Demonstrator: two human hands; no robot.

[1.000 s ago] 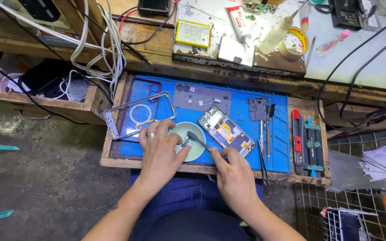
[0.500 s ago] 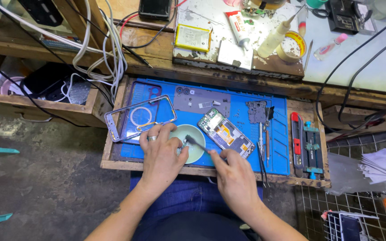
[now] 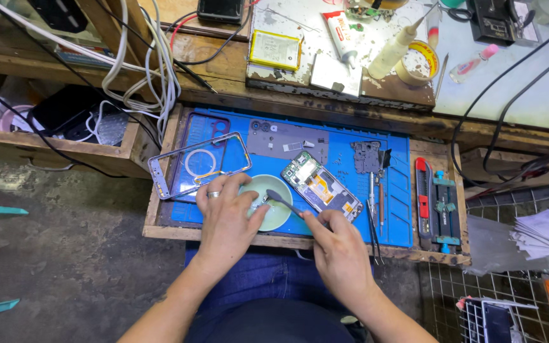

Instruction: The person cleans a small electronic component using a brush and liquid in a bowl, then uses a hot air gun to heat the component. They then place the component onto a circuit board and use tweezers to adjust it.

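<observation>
I see a small green dish point(image 3: 273, 204) on the blue mat point(image 3: 341, 136), right between my two hands. My left hand point(image 3: 227, 216) rests on the dish, fingers curled over its rim. My right hand point(image 3: 338, 251) is closed around a thin tool point(image 3: 284, 202) whose tip is over the dish. An open phone point(image 3: 321, 187) lies just above my right hand. A phone frame point(image 3: 198, 164) lies just above my left hand.

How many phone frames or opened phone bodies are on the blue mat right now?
2: an empty phone frame at the blue mat's left, and an opened phone body right of the green dish. Others may be hidden.
</observation>
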